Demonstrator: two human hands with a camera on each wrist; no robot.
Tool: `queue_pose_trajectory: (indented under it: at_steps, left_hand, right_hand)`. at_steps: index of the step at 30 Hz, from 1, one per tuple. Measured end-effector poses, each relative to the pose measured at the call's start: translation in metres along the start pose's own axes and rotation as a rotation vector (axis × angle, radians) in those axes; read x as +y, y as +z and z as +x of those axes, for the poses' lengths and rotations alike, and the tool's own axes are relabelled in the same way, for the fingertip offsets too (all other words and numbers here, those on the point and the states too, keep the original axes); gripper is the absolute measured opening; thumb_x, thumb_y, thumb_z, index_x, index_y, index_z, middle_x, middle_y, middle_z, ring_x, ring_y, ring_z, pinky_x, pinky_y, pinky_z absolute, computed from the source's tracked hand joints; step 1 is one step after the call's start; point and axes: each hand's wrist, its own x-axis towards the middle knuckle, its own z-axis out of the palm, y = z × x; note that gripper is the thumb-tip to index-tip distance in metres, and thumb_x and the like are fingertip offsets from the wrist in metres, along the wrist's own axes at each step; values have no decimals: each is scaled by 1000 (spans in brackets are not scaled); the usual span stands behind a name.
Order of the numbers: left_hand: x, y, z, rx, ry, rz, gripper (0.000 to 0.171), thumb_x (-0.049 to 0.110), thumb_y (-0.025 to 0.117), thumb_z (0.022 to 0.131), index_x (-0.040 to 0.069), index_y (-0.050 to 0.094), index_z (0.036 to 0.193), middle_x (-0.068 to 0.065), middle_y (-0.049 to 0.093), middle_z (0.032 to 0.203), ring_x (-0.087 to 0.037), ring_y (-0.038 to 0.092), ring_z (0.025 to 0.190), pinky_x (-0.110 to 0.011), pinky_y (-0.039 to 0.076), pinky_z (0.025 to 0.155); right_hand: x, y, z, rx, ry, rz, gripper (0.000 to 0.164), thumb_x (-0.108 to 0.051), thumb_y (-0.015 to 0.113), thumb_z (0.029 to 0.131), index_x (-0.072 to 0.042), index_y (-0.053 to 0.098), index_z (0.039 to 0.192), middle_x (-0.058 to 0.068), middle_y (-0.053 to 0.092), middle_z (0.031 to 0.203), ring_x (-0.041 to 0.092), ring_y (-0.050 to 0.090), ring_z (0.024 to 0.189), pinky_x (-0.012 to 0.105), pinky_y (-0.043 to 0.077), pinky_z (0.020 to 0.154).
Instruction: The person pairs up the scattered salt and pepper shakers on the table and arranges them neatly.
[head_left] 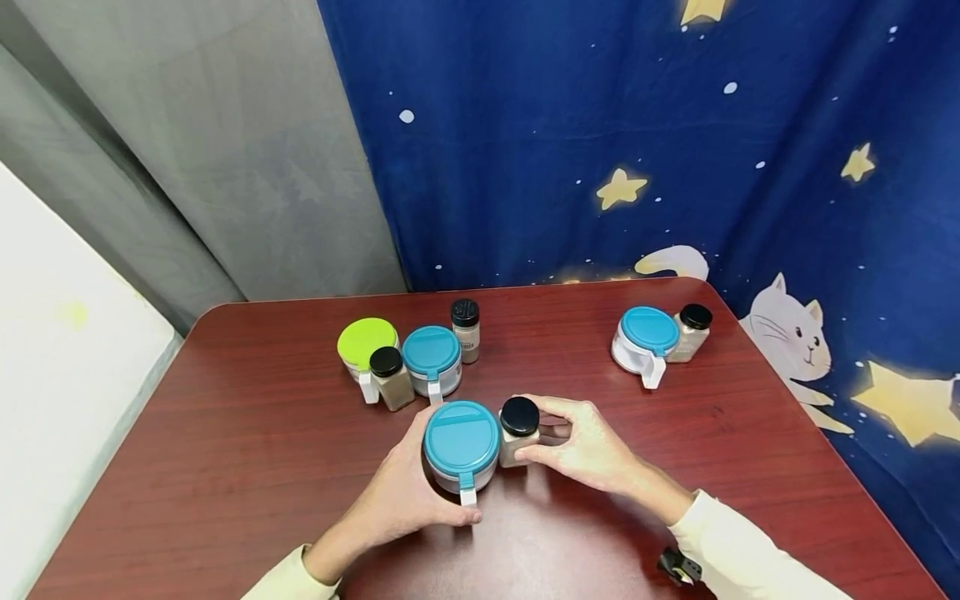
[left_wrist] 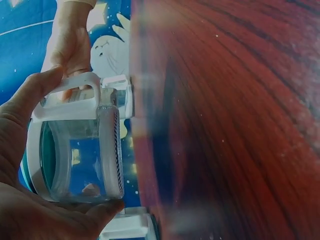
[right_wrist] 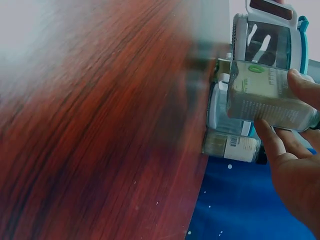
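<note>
My left hand (head_left: 405, 493) grips a clear jar with a blue lid (head_left: 461, 437) and a white handle. In the left wrist view the thumb lies by the handle (left_wrist: 70, 107) and the fingers curl round the far side; the jar (left_wrist: 80, 157) looks see-through with nothing inside. My right hand (head_left: 591, 448) pinches a square spice bottle (head_left: 519, 421) with a black cap between thumb and fingers. In the right wrist view the bottle (right_wrist: 265, 92) has a pale label with a green mark and overlaps the jar. Both stand side by side near the table's middle.
Behind my left hand stand a green-lidded jar (head_left: 367, 340), a black-capped square bottle (head_left: 393, 383), another blue-lidded jar (head_left: 432, 354) and a round shaker (head_left: 466, 329). Farther right, a third blue-lidded jar (head_left: 647, 333) sits beside a black-capped bottle (head_left: 692, 333). A curtain hangs behind the table (head_left: 225, 433).
</note>
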Motion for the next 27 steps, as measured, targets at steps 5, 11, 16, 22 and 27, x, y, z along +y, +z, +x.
queue_pose_trajectory:
  at_steps: [5, 11, 16, 22, 27]
  left_hand:
    - [2, 5, 4, -15, 18, 16, 121, 36, 103, 52, 25, 35, 151, 9, 57, 134, -12, 56, 121, -50, 43, 103]
    - [2, 8, 9, -25, 39, 29, 122, 34, 103, 52, 22, 35, 153, 10, 57, 133, -12, 56, 121, -50, 44, 102]
    - [6, 10, 13, -40, 59, 28, 121, 34, 103, 53, 26, 34, 152, 12, 57, 133, -10, 56, 121, -50, 44, 101]
    - [8, 15, 17, -49, 79, 20, 120, 33, 102, 54, 25, 34, 152, 12, 56, 133, -10, 56, 120, -50, 45, 102]
    - [10, 20, 21, -50, 81, 22, 119, 35, 102, 54, 25, 35, 152, 12, 56, 134, -10, 55, 120, -49, 45, 102]
  right_hand:
    - [1, -6, -6, 7, 12, 2, 59, -4, 86, 81, -3, 63, 135, 10, 68, 125, 26, 70, 106, 36, 56, 85]
    - [3, -12, -8, 5, 8, -9, 59, -4, 86, 81, -2, 63, 135, 10, 69, 125, 28, 70, 105, 36, 56, 85]
    - [3, -17, -9, 8, -4, -34, 59, -5, 86, 81, -2, 63, 135, 9, 68, 125, 28, 70, 106, 35, 56, 85]
    - [0, -24, -13, 16, -11, -77, 57, -8, 87, 81, -4, 65, 134, 8, 69, 125, 26, 69, 108, 34, 55, 86]
    - [1, -29, -17, 21, -5, -69, 57, -6, 86, 82, -3, 64, 135, 8, 69, 123, 25, 70, 106, 34, 56, 85]
